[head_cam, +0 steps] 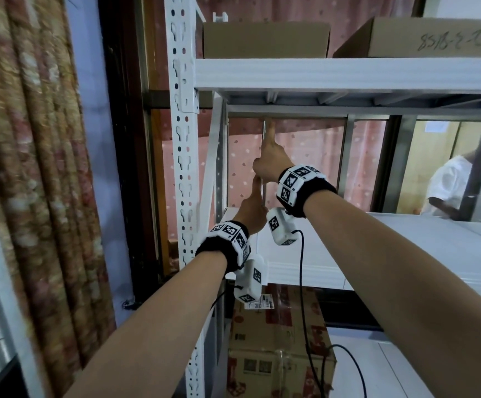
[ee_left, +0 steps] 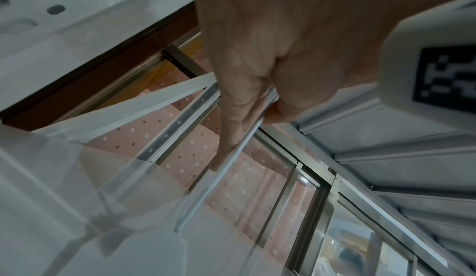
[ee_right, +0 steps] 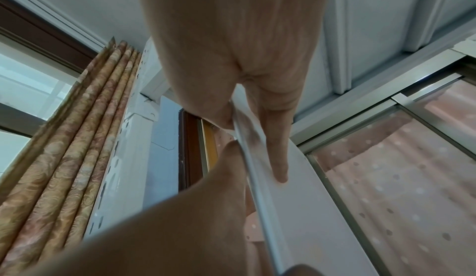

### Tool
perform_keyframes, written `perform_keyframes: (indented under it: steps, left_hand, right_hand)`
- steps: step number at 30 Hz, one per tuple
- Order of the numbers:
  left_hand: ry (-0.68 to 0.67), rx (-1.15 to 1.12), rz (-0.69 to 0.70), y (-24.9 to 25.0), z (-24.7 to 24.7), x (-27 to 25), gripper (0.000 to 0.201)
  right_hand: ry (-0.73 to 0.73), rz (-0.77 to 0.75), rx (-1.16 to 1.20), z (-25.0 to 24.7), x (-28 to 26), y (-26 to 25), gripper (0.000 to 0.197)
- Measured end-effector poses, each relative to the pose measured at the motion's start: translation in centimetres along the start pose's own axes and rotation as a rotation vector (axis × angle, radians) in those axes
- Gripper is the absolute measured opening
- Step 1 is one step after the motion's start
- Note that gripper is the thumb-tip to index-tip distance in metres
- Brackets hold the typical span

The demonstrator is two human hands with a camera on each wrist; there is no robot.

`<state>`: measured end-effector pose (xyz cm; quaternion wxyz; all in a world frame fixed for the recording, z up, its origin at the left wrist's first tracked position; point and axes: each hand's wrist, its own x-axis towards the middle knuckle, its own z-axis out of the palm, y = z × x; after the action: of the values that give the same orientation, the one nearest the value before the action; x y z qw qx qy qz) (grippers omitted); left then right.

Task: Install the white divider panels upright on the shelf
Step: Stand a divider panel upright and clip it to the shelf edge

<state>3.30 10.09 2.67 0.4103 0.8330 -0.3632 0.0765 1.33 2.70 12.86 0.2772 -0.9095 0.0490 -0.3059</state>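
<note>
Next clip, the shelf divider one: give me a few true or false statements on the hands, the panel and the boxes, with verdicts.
1. Both hands grip the divider panel. True.
2. The panel lies flat on the shelf. False: it stands upright, edge-on.
3. The right hand is higher than the left hand. True.
4. The shelf above is bare. False: cardboard boxes sit there.
5. The left hand is empty. False: it pinches the panel's edge.

Patterned gold curtain (head_cam: 32, 168) at left, pink dotted curtain (head_cam: 291, 156) behind window, cardboard boxes (head_cam: 265, 40) above
</note>
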Motion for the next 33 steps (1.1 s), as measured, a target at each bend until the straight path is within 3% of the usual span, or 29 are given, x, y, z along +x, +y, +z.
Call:
perform_keyframes:
  steps: [27, 33]
  left_hand:
    - [0.019, -0.016, 0.001, 0.3, -0.1, -1.0, 0.086]
    - [0.000, -0.026, -0.012, -0.4, -0.4, -1.1, 0.094]
  right_hand:
    - [0.007, 0.003, -0.018, 0.1, -0.4, -0.7, 0.098]
    - [0.024, -0.025, -0.068, 1.2, -0.3, -1.1, 0.099]
